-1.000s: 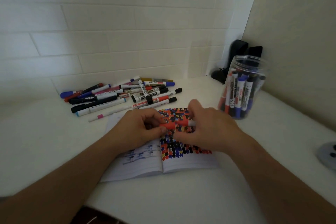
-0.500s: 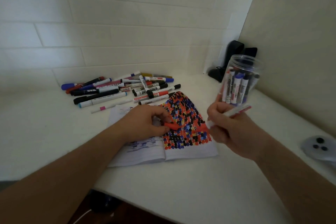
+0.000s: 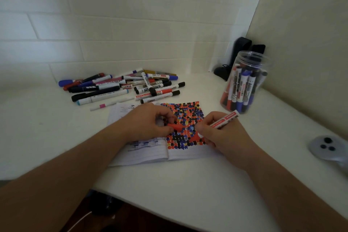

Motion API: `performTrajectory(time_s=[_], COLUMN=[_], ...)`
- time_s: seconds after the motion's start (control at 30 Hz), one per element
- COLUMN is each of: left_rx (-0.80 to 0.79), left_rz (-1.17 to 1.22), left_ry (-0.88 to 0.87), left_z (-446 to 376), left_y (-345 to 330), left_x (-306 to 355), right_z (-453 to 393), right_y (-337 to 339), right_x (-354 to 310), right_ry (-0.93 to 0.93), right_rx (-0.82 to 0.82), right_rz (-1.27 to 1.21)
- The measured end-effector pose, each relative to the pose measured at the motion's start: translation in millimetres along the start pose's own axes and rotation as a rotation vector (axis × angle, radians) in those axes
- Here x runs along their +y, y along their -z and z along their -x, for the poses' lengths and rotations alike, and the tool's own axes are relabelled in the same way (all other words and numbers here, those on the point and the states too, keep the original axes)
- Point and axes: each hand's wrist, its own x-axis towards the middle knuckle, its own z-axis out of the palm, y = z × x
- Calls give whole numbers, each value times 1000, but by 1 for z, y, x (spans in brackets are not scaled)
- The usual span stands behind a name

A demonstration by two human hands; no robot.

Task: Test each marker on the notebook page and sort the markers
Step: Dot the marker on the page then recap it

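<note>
A white table point(image 3: 56, 137) carries an open notebook point(image 3: 150, 154), its right page crowded with red, black and blue dots. Behind the notebook lies a loose pile of markers point(image 3: 122, 88); right of it stands a clear jar point(image 3: 243, 84) holding more. Over the dotted page, the right hand point(image 3: 224, 135) grips a red marker point(image 3: 224, 120), tip down; the left hand point(image 3: 148, 122) pinches its red cap point(image 3: 175, 127).

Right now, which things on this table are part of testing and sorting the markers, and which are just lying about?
In the job:
red marker in right hand
red cap in left hand
notebook
marker pile
jar of markers

Lying about:
grey controller
black object in the corner
</note>
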Motion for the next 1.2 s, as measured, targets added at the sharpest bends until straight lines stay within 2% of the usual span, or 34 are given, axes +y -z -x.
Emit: performTrajectory(time_s=[0.1, 0.33, 0.73, 0.97, 1.2], left_rx=[7, 14, 23, 21, 17], left_rz=[9, 18, 21, 25, 22], left_ry=[-1, 6, -3, -10, -4], left_z=[0, -1, -2, -2, -1], left_y=[0, -2, -3, -3, -2], left_x=[-1, -2, -4, -3, -2], right_z=[-4, -5, -6, -4, -5], right_y=[-3, -7, -9, -9, -10], right_x=[5, 9, 9, 7, 12], right_ry=[-22, -54, -25, -38, -12], right_rx=[69, 106, 107, 108, 105], right_rz=[115, 172, 273, 197, 280])
